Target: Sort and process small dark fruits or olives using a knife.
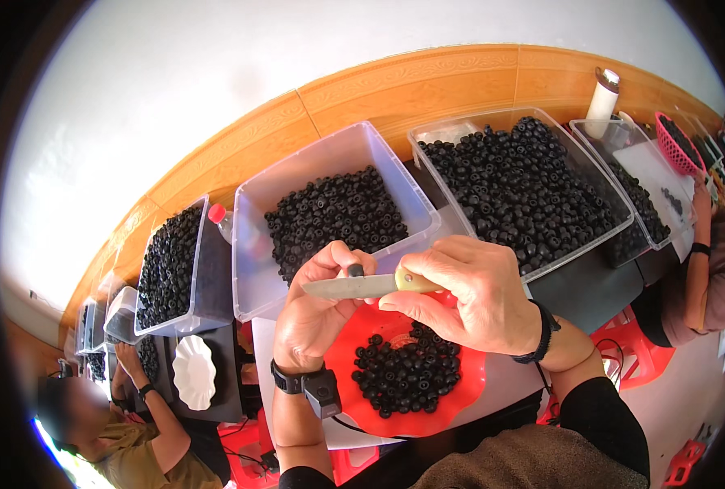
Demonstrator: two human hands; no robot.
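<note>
Over a red scalloped dish (472,376), my left hand (300,326) pinches a small black piece (355,270) between thumb and fingertip. My right hand (489,285) is closed round the pale yellow handle of a knife (350,287). Its blade points left and lies across the front of my left fingers, just beneath the black piece; whether it touches the piece I cannot tell. In the dish lies a heap of rounded black pieces (407,375), many with a hole in the middle.
Beyond my hands stand a clear plastic box (252,273) and a fuller box (574,238), both holding black pieces. A red-capped bottle (218,215), a white scalloped dish (194,373), a white flask (603,102) and a pink basket (677,155) stand around. People sit at left and right.
</note>
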